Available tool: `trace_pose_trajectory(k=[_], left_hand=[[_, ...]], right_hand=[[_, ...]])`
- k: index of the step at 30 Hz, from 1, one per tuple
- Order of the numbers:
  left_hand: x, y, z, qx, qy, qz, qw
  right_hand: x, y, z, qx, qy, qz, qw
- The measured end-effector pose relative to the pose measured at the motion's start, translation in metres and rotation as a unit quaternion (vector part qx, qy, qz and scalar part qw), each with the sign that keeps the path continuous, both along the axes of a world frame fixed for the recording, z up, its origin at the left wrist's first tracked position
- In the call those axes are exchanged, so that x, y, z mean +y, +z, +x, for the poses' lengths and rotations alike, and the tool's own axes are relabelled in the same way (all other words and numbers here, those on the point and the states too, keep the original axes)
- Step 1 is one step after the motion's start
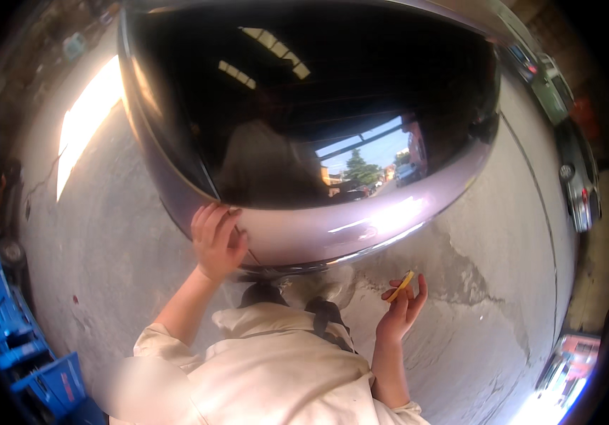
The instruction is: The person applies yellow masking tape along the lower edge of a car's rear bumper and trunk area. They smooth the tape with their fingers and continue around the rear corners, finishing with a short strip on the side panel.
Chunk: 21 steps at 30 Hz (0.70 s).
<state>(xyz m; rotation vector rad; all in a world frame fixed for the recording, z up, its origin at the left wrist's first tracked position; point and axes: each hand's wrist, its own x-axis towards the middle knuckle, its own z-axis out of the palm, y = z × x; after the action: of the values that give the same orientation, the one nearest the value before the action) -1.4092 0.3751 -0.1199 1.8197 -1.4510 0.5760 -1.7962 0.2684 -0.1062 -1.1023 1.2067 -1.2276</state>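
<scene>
A pinkish-silver car panel (297,234) curves in front of me below a large dark window (262,99). My left hand (216,237) lies on the panel's left part, by the window's lower corner and a dark seam. Its fingers are stretched forward over the surface, the thumb a little apart. Off to the right, clear of the car, my right hand (403,304) is raised over the floor. Between its thumb and fingers it grips a thin yellow ring, which looks like a roll of tape (401,286) seen edge-on. A thin yellowish line runs along the window's edge.
Grey concrete floor (474,234) surrounds the car, with a dark damp-looking patch on the right. Blue equipment (7,304) stands at the far left. Along the right side are other vehicles, among them a dark car (575,173). Sunlight (88,127) falls brightly at upper left.
</scene>
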Motion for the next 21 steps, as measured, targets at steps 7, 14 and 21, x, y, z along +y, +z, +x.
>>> trace_pose_trajectory(k=[7, 14, 21], left_hand=[[0.000, 0.022, -0.078, 0.117, 0.073, 0.005, 0.990], [0.005, 0.079, -0.147, 0.300, 0.075, 0.042, 0.950], [-0.004, 0.131, -0.131, 0.302, -0.027, 0.048, 0.952]], right_hand=[[-0.058, 0.015, 0.026, 0.025, 0.264, -0.161, 0.951], [-0.088, 0.033, 0.057, 0.023, 0.453, -0.286, 0.844], [-0.072, 0.068, 0.115, 0.013, 0.492, -0.424, 0.760]])
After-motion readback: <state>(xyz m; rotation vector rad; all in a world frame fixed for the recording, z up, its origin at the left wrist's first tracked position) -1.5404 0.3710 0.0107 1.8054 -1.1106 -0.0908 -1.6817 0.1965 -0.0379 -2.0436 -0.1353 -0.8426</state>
